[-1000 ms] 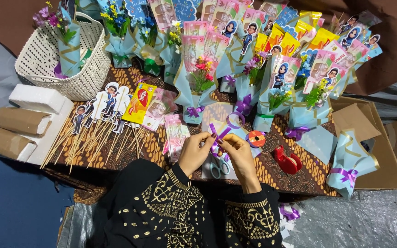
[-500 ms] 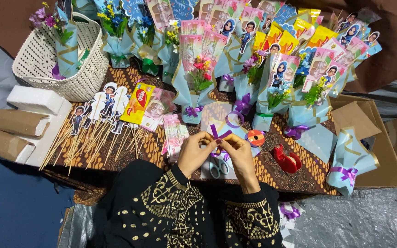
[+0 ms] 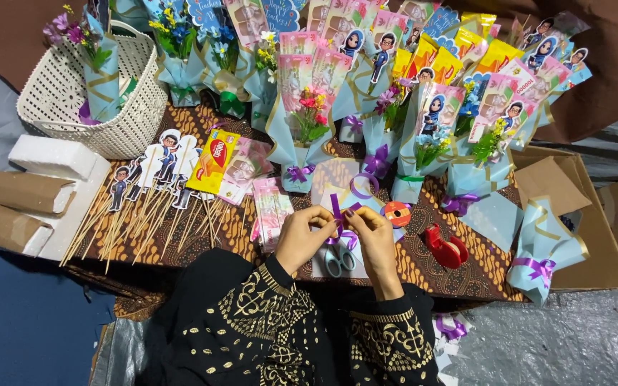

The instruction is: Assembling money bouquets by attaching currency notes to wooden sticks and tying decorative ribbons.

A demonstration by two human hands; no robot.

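Note:
My left hand and my right hand meet over a low table covered in brown patterned cloth. Between their fingertips they pinch a purple ribbon, one end standing up and a loop hanging below. Pale-handled scissors lie on a light sheet right under my hands. A roll of purple ribbon sits just beyond, an orange tape roll to its right, and a red tape dispenser further right.
Several small wrapped bouquets with cartoon toppers fill the table's far side. Toppers on wooden sticks lie at left. A white woven basket stands at top left, foam and cardboard blocks below it. A cardboard box sits at right.
My hands stay together on the purple ribbon, working it slightly; the ribbon end now sticks up between the fingers. The view has shifted a little downward.

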